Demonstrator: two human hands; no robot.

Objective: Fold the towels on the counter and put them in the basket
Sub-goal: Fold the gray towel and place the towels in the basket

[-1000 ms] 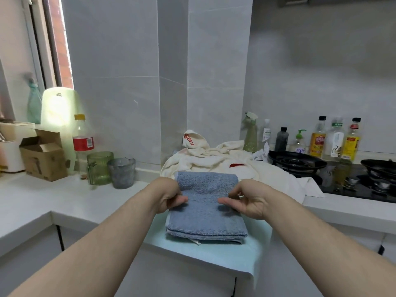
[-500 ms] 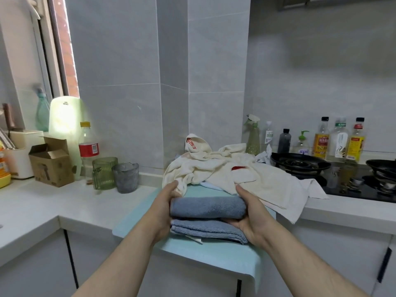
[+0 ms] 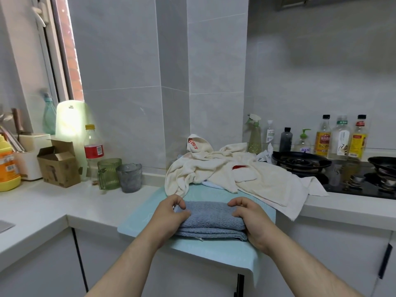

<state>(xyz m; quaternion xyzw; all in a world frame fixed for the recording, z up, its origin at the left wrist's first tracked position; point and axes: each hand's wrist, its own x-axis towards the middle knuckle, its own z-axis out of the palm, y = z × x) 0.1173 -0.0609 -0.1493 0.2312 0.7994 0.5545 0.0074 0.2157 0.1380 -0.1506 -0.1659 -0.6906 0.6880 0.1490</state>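
The left hand (image 3: 171, 215) and right hand (image 3: 248, 219), set apart, grip opposite ends of the folded blue towel (image 3: 211, 217) on the teal mat (image 3: 205, 247), likely to keep its layers together for lifting. Cream towels (image 3: 235, 174) lie crumpled on the counter (image 3: 38, 209) behind; no basket shows.

1. Two arms in view: left forearm (image 3: 132, 260) and right forearm (image 3: 300, 262), both bare from the wrist down to the lower frame edge.
2. Left hand (image 3: 171, 213) and right hand (image 3: 250, 219) are bare, with nothing worn on either.
3. Fingers (image 3: 179, 201) uncovered; nails too small to make out.
4. Forearms broad near the frame edge, narrowing toward the wrists.
5. Upper arms and torso out of frame.
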